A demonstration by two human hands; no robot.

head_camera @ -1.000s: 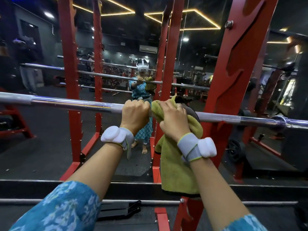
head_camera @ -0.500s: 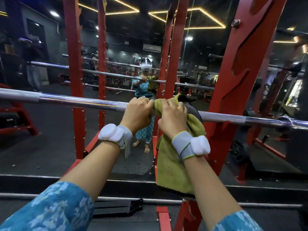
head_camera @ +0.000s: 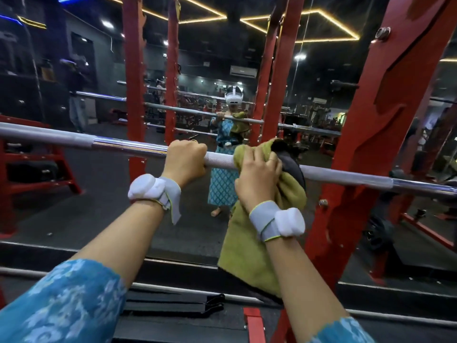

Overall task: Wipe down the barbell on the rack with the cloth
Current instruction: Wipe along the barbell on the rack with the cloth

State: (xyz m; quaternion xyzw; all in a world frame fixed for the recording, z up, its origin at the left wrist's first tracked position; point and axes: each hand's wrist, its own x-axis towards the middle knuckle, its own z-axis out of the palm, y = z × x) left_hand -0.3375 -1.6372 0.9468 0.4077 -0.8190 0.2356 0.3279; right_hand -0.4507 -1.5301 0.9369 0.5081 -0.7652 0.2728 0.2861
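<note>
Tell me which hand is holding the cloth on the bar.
The right hand: it grips the green cloth draped over the barbell. The left hand grips the bare bar beside it.

The barbell [head_camera: 118, 144] runs out of frame at both side edges, and the stretch beneath the cloth [head_camera: 247, 251] and the right hand [head_camera: 259, 178] is covered. The left hand [head_camera: 185, 163] has its fingertips hidden behind the barbell. The red rack post [head_camera: 371, 149] is cut off at the top, and the near sleeve [head_camera: 69, 305] is blurred and cropped by the bottom edge.
</note>
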